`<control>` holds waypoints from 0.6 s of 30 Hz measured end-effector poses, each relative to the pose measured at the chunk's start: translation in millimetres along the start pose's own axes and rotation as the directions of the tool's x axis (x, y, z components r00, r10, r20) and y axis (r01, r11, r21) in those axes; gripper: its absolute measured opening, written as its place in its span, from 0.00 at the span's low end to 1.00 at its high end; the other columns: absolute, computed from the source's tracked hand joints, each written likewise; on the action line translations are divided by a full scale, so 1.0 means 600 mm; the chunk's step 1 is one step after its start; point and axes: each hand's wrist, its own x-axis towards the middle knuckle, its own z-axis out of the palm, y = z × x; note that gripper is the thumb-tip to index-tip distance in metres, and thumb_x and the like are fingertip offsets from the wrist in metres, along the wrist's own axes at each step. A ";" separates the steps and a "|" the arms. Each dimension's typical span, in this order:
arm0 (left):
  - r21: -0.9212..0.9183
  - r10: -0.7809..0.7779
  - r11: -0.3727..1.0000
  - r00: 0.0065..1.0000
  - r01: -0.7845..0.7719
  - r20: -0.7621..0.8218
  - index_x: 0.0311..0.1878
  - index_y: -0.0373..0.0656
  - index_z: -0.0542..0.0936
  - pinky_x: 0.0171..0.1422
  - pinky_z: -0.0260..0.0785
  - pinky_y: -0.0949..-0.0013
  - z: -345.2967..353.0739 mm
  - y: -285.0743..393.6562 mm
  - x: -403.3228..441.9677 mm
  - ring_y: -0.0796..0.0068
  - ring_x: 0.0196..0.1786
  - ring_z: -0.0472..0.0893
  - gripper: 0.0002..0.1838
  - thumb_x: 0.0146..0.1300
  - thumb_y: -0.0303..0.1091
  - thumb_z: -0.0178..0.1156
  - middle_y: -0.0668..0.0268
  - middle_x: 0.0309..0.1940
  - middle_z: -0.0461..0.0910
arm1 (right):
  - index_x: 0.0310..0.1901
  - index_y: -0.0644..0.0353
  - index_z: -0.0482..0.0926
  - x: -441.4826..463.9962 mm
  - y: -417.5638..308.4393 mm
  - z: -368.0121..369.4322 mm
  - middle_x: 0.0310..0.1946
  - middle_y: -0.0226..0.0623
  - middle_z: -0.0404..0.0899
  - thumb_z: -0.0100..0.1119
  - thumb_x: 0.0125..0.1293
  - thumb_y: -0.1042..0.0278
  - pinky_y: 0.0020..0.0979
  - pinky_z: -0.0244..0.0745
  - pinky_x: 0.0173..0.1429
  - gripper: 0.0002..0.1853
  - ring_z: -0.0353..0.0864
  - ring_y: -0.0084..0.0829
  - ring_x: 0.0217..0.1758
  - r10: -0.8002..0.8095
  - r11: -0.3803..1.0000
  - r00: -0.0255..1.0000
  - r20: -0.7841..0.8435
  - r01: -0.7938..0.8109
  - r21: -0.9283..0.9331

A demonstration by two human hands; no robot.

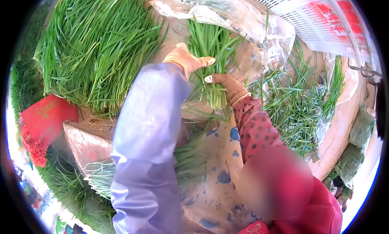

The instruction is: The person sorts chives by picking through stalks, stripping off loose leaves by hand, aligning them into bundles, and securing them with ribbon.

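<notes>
A bunch of Chinese chives (208, 41) is held between my two gloved hands, leaf tips pointing away from me and cut ends toward me. My left hand (186, 60), in a pale glove below a shiny lilac-blue sleeve, grips the bunch from the left with its thumb lying across the leaves. Lower down, my right hand (229, 86), in a brown glove under a red dotted sleeve, closes round the stalks from the right. The fingers behind the bunch are hidden. A large pile of chives (101, 47) lies left of my left hand.
Clear plastic sheeting (219, 11) lies beyond the bunch. Loose scattered chives (291, 112) cover the right side. A white slatted crate (308, 21) stands at the upper right. On the left are a red cloth or bag (48, 116) and a worn box (87, 143). A patterned apron (223, 173) covers my lap.
</notes>
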 end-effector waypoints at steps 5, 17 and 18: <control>-0.627 -0.041 0.768 0.988 0.127 0.149 0.75 0.36 0.31 0.74 0.55 0.65 0.052 -0.116 0.093 0.61 0.73 0.60 0.70 0.48 0.65 0.69 0.44 0.73 0.52 | 0.39 0.66 0.81 0.008 0.011 0.000 0.28 0.38 0.83 0.63 0.59 0.69 0.31 0.81 0.30 0.10 0.82 0.32 0.25 -0.011 0.987 0.996 0.086 -0.003 0.161; -0.625 0.042 0.780 0.999 -0.024 0.015 0.77 0.41 0.37 0.78 0.42 0.64 0.151 -0.149 0.159 0.64 0.76 0.50 0.66 0.49 0.67 0.67 0.51 0.73 0.53 | 0.38 0.64 0.80 0.054 0.045 0.003 0.27 0.36 0.82 0.64 0.60 0.65 0.32 0.80 0.30 0.11 0.81 0.31 0.24 0.095 0.987 0.992 0.086 -0.105 0.120; -0.570 0.000 0.822 1.000 0.007 0.012 0.76 0.38 0.37 0.76 0.46 0.65 0.154 -0.134 0.154 0.65 0.73 0.57 0.66 0.50 0.64 0.69 0.52 0.71 0.58 | 0.38 0.63 0.80 0.065 0.057 0.004 0.29 0.36 0.83 0.63 0.60 0.65 0.34 0.81 0.33 0.11 0.82 0.32 0.26 0.055 0.979 0.988 0.147 -0.083 0.186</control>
